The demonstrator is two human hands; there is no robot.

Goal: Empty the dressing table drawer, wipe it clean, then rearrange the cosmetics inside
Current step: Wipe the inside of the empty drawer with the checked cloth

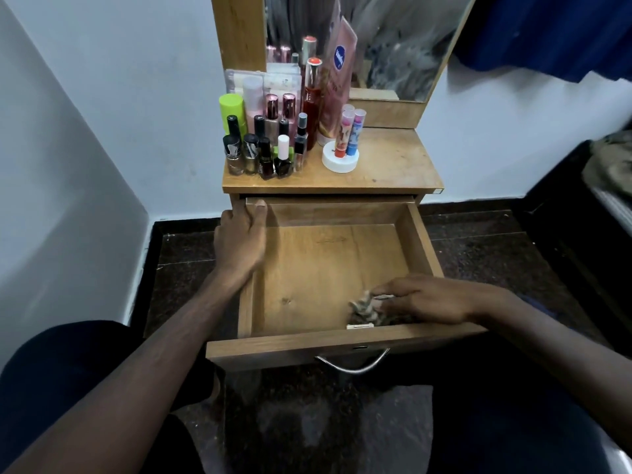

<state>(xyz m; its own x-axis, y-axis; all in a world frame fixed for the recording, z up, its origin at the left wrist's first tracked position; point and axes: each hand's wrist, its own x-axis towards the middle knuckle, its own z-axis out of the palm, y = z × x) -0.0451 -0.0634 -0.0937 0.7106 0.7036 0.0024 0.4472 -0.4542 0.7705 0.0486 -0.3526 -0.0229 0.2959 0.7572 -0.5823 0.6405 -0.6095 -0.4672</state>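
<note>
While pulled fully out: drawer (328,347) holds only a cloth
Right hand (422,299): fingers pressing crumpled cloth (367,307) at the drawer's near right corner
Left hand (241,236): gripping the drawer's far left wall, thumb inside
Worktop (386,165): cosmetics (266,138) stand crowded at left, before the mirror (393,39)

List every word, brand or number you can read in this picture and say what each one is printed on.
"Vaseline": on the blue oval logo of the pink lotion tube leaning against the mirror; the smaller print below the logo is too blurred to read.
White round jar: dark letters on its lid, partly hidden by the lip balm sticks, unreadable.
Nail polish bottles: any label print is too small to read.
</note>
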